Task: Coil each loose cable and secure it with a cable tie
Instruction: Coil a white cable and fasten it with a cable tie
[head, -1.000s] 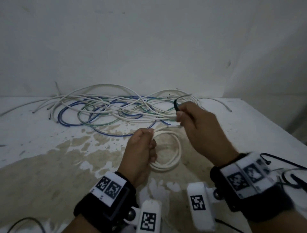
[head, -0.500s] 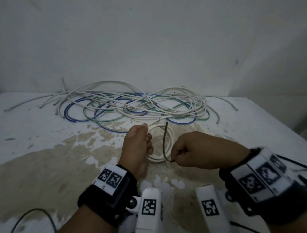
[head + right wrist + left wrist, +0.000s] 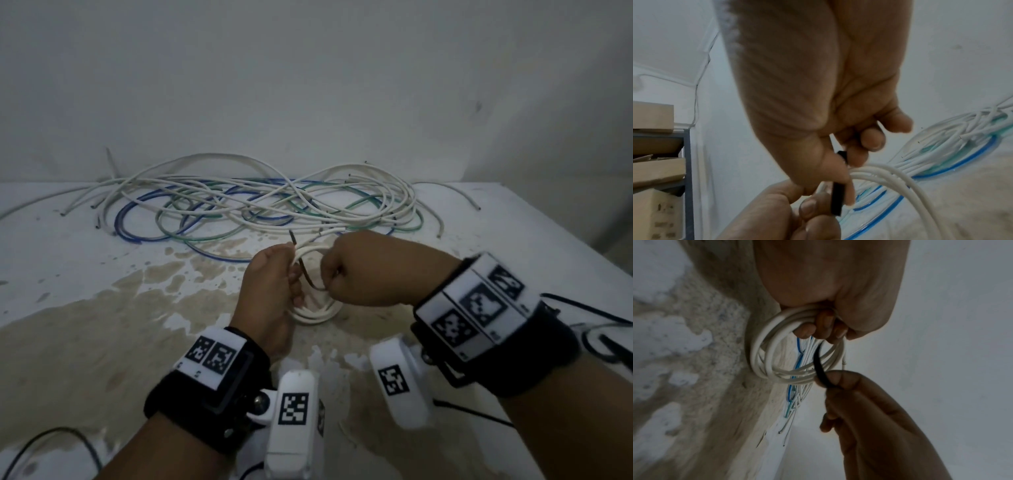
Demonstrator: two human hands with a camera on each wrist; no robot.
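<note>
My left hand (image 3: 294,274) grips a small coil of white cable (image 3: 318,313) just above the stained table (image 3: 102,325). In the left wrist view its fingers (image 3: 824,324) curl round the top of the coil (image 3: 764,353). My right hand (image 3: 327,286) pinches one end of a black cable tie (image 3: 306,277). The tie (image 3: 820,369) runs across the coil's strands toward my left fingers, its far tip sticking up by my left thumb. From the right wrist, the tie (image 3: 837,199) shows between my right thumb and fingers, beside the coil (image 3: 890,177).
A tangle of loose white, blue and green cables (image 3: 257,205) lies at the back of the table against the wall. Black cords (image 3: 599,318) trail at the right, near the table's edge. A shelf with cardboard boxes (image 3: 657,162) stands off to the side.
My right hand has come down from beyond the coil and moved in close to my left hand, bringing the black tie across the coil. The left hand has kept its grip.
</note>
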